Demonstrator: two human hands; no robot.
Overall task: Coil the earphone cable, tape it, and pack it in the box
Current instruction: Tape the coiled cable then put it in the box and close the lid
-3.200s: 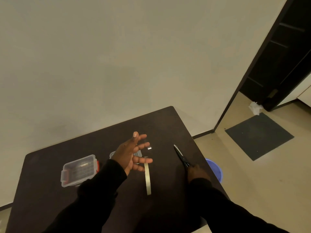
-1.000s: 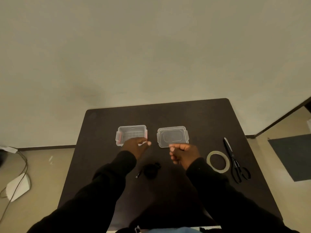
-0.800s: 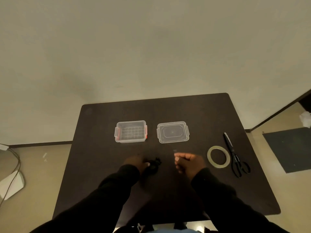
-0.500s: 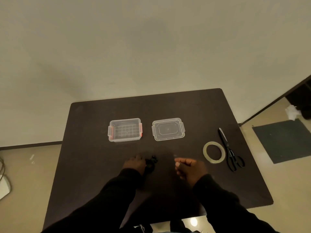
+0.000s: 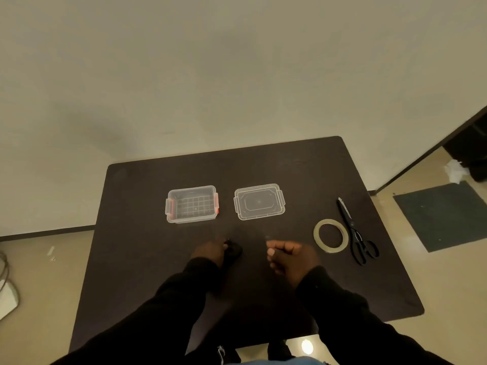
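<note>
Grip, left: my left hand [image 5: 209, 252] rests low on the tabletop, fingers closed over a small black bundle of earphone cable [image 5: 233, 250]; the coil's shape is lost against the dark surface. Grip, right: my right hand [image 5: 291, 257] is curled loosely, thumb against fingertips; whether it pinches a cable end I cannot tell. Both forearms in black sleeves, cut off by the lower frame edge.

Tabletop [image 5: 303, 167]: dark brown, matte, rounded corners.

Clear plastic rectangular box with red side clasps [image 5: 191, 203]: open, empty, gridded floor; beyond my left hand.

Clear plastic lid [image 5: 259, 201]: flat, embossed octagonal panel; just beside the box, to its right.

Ring of translucent adhesive tape [image 5: 331, 235]: lying flat, right of my right hand.

Black-handled scissors [image 5: 354, 234]: closed, blades pointing away, touching the tape's right rim.
</note>
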